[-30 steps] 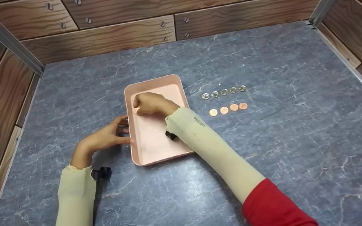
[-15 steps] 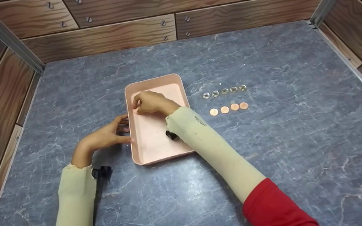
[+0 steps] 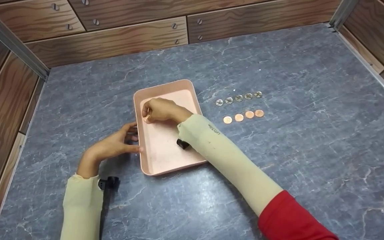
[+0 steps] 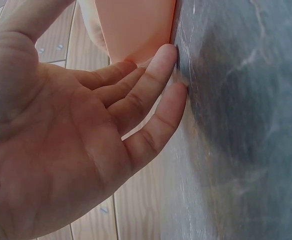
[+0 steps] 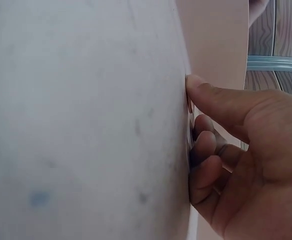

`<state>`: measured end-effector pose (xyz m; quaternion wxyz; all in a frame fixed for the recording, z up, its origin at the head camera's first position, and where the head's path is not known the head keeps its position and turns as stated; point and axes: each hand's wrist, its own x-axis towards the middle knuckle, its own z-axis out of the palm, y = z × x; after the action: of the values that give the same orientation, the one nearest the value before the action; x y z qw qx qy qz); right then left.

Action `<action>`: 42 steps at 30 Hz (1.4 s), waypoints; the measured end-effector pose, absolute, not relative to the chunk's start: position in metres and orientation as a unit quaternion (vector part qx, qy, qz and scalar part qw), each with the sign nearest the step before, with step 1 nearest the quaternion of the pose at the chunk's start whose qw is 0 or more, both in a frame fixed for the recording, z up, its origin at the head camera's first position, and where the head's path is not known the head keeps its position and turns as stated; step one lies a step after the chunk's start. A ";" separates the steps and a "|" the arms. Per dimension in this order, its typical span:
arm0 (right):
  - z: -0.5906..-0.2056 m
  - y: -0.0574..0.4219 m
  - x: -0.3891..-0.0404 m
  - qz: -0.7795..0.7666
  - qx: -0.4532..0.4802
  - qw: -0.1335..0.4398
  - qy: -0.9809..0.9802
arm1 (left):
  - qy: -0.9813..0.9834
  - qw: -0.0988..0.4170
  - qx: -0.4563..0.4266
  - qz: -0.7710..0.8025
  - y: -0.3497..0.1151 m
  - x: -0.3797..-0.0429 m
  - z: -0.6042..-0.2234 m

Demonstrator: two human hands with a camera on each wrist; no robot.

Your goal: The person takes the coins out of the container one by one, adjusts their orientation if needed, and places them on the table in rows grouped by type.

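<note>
A shallow pink tray (image 3: 165, 146) lies on the marbled table. Inside it, near the left wall, my right hand (image 3: 160, 109) reaches down with curled fingers. Thumb and fingertips pinch a copper-coloured coin (image 3: 147, 119) at the tray floor; the right wrist view shows the coin edge-on (image 5: 189, 104) beside the thumb. My left hand (image 3: 112, 144) is at the tray's left outer wall, its thumb touching the wall and its fingers loosely extended. In the left wrist view those fingers (image 4: 151, 82) reach down to the tabletop beside the tray.
Right of the tray, a row of several silvery coins (image 3: 239, 98) lies behind a row of several copper-coloured coins (image 3: 239, 117). Wood-patterned panels (image 3: 112, 36) border the table (image 3: 295, 140) at the back and sides. The right forearm (image 3: 225, 156) crosses the tray's right wall.
Both hands stay almost in place. The right fingertips shift slightly around the copper-coloured coin at the tray floor. The tray and the rows of coins look unchanged apart from slight camera movement.
</note>
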<state>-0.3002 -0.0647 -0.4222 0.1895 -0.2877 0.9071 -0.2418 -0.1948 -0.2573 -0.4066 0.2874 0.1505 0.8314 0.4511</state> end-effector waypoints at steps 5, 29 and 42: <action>-0.421 -0.061 -0.301 -0.261 -0.294 0.196 0.898 | 0.829 0.288 0.155 0.454 -0.256 -0.195 -0.407; -0.418 -0.063 -0.299 -0.211 -0.283 0.234 0.906 | 0.832 0.282 0.155 0.451 -0.256 -0.193 -0.407; -0.416 -0.062 -0.300 -0.237 -0.306 0.213 0.897 | 0.828 0.285 0.155 0.458 -0.257 -0.196 -0.409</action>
<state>-0.2998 -0.0615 -0.4164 0.2130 -0.3062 0.8970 -0.2374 -0.1955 -0.2569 -0.4093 0.2852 0.1548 0.8277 0.4578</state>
